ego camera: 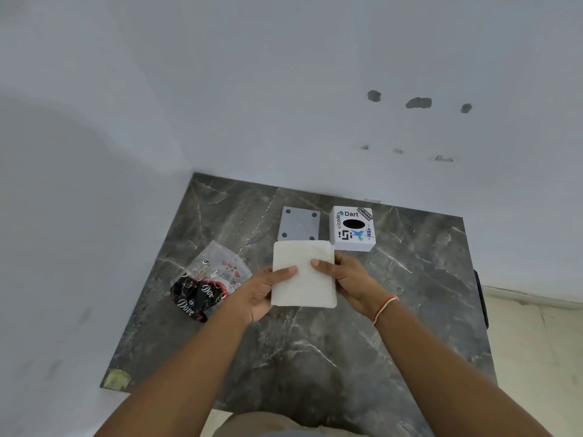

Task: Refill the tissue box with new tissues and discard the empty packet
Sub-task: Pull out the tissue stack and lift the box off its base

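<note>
A stack of white tissues [303,285] is held above the dark marble table [315,357]. My left hand [262,290] grips its left edge with the thumb on top. My right hand [350,283] grips its right edge the same way. Behind them stands the white tissue box [352,228], a cube with stickers and a dark oval hole on top. To its left lies a flat grey square panel [299,223] with a dark dot at each corner. The empty clear-and-black plastic packet [206,282] lies crumpled on the table to the left of my left hand.
The table sits in a corner, with white walls [284,89] behind it and to its left. Pale floor [536,342] shows past the table's right edge. A dark object [482,298] hangs off that edge.
</note>
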